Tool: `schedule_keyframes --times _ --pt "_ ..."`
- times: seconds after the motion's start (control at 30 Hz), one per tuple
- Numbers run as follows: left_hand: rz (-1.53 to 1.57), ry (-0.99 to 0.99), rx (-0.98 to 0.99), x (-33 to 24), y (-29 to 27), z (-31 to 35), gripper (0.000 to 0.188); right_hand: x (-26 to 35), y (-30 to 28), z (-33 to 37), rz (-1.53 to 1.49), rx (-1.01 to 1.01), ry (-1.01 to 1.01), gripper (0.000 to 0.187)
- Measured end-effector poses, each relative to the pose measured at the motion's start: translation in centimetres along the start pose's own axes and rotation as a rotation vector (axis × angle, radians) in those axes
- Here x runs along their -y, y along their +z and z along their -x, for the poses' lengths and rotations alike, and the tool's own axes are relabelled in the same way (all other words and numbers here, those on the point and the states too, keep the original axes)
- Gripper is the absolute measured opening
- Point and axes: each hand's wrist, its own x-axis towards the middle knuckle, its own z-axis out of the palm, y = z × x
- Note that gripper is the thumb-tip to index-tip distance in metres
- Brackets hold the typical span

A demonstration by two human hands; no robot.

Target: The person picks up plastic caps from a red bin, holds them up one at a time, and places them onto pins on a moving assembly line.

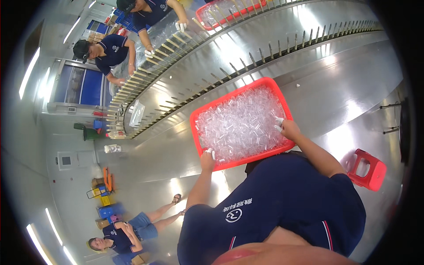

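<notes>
Shiny steel worktop beyond — I watch left hand and right hand pinch the rim of a red rectangular plastic basket heaped with short clear tubes

left hand: fingers curled, tips white-covered | right hand: fingers bent, tips white-covered | forearms: bare, extended forward, apart

Pale walls, strip lights, red stool
</notes>
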Motion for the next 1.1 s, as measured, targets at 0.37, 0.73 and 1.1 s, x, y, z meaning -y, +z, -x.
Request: schedule_keyframes --times 0.37,0.73,1.1 --pt "0.009 -0.094 -0.042 -2.6 2.5 -2.3 0.025 -4.5 -1.7 -2.5 -0.024 0.004 -0.017 0.028" --pt "0.466 -0.632 -0.566 -5.7 6.4 -4.7 0.026 -8.0 -1.7 -4.9 -0.096 -0.065 0.019 0.034" --pt "1.806 -0.969 -1.171 7.1 -1.9 -9.4 0.016 -10.3 -1.9 -7.9 -0.107 -0.153 -0.011 0.028"
